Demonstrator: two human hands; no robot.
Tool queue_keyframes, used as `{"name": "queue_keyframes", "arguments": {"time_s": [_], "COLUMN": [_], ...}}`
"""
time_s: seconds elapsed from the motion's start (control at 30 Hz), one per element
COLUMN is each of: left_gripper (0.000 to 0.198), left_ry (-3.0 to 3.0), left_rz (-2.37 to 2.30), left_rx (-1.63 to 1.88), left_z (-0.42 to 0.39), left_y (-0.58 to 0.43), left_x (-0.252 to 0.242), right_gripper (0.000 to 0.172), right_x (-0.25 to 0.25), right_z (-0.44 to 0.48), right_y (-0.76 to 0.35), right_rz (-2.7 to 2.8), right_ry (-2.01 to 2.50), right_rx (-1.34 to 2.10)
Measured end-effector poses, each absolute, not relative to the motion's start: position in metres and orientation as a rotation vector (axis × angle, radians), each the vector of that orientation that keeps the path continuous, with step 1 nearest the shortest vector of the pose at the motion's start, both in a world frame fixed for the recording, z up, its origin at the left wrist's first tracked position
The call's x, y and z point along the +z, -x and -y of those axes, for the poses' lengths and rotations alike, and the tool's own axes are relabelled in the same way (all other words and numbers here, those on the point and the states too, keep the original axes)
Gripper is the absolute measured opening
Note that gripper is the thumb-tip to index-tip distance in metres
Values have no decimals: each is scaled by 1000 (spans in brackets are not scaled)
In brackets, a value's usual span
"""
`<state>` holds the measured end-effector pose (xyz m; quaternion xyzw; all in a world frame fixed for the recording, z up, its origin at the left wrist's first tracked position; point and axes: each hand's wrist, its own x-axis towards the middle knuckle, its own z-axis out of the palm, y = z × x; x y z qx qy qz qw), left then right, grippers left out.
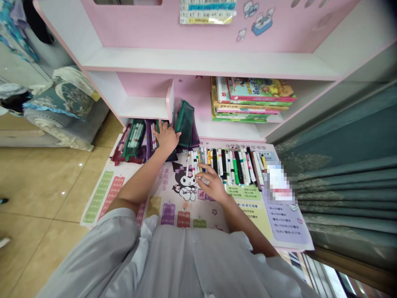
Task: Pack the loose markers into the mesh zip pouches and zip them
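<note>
My left hand [166, 138] rests on a row of zippered pencil pouches [134, 142] at the back of the desk, its fingers on a dark pouch stuffed with pens. Beside it, a dark green mesh pouch [186, 124] stands tilted against a white shelf divider. My right hand [211, 182] lies on the desk mat, its fingertips touching the near ends of a long row of markers [231, 165]. The markers lie side by side, and I cannot tell if my fingers grip any.
A pink and white bookshelf [204, 62] rises behind the desk, with a stack of books [251, 99] on its lower shelf. A printed cartoon desk mat [186, 207] lies beneath my hands. A teal curtain [347, 190] hangs to the right, and a tiled floor [40, 182] shows to the left.
</note>
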<state>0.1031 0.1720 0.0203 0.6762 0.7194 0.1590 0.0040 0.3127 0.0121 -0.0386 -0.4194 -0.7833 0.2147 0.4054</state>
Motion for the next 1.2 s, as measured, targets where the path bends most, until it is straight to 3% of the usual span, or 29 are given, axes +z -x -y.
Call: {"name": "queue_keyframes", "arguments": {"time_s": [0.37, 0.77, 0.87, 1.07, 1.13, 1.2], "left_gripper": [21, 24, 22, 19, 18, 17], "left_ry": [-2177, -2364, -2384, -2409, -2407, -2394], "left_rz": [-2119, -1877, -1852, -1762, -1734, -1719], "left_rx": [699, 724, 709, 621, 583, 533], "left_z": [-134, -49, -31, -1, 5, 8], "left_y": [-99, -64, -53, -36, -30, -24], "left_x": [55, 69, 64, 53, 47, 41], "right_gripper": [9, 14, 21, 57, 50, 29], "right_x": [-38, -32, -34, -35, -28, -19], "right_z": [-12, -16, -18, -20, -20, -20], "right_y": [-312, -318, -322, -333, -337, -340], "right_rz": [1934, 1648, 1549, 1483, 1592, 1719], "right_ry": [1073, 1213, 1233, 1229, 1196, 1164], "right_rx": [558, 404, 359, 458, 532, 592]}}
